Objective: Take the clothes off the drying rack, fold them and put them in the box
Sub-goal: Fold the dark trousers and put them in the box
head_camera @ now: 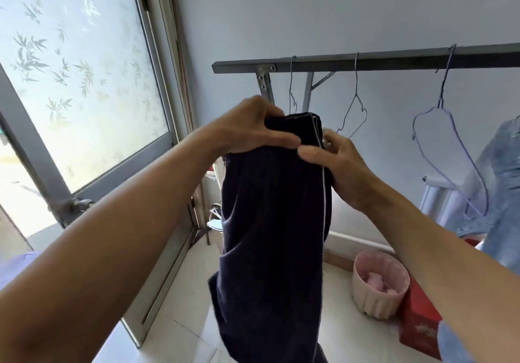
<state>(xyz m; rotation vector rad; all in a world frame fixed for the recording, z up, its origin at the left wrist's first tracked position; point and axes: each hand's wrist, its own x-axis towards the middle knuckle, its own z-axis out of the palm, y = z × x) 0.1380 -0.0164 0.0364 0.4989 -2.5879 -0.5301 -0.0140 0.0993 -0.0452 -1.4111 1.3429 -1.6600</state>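
Two hands worked for us: left hand (254, 126) and right hand (340, 165) both clutched dark trousers (270, 222) below the rack (365, 60).

Dark navy trousers (270, 222) with white side stripe, hanging doubled below the drying rack (394, 59).

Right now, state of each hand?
Left hand: grips the top edge of the dark navy trousers.
Right hand: pinches the same trousers at the white-piped side seam.
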